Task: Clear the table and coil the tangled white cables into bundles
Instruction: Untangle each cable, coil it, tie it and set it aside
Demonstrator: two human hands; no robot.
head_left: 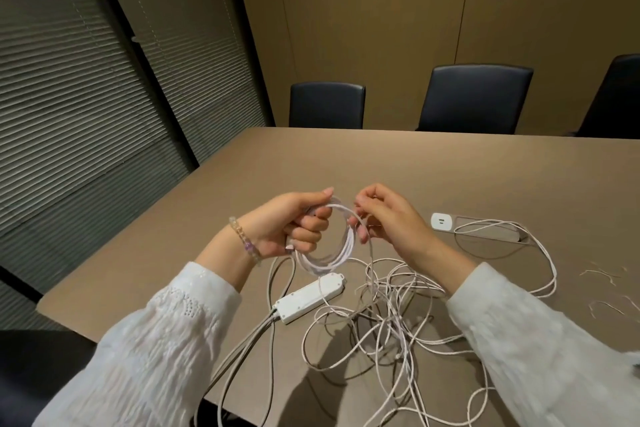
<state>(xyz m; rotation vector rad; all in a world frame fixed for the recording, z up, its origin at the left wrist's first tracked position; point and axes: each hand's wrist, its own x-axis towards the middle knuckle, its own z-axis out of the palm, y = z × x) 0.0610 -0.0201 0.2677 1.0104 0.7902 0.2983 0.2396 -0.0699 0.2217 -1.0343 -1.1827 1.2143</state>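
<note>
My left hand (298, 222) grips a small coil of white cable (332, 250), holding the loops upright above the table (415, 170). My right hand (384, 215) pinches the strand at the coil's top right, and that strand runs down into the heap. A loose tangle of white cables (391, 319) spreads over the table below and between my arms. One loop of it trails right toward a white charger (441, 220).
A white power strip (310, 298) lies under the coil, its grey cords (242, 357) running off the near edge. The charger sits by a recessed table socket (491, 229). Thin white ties (602, 276) lie at the right. Dark chairs (474, 97) stand behind the table.
</note>
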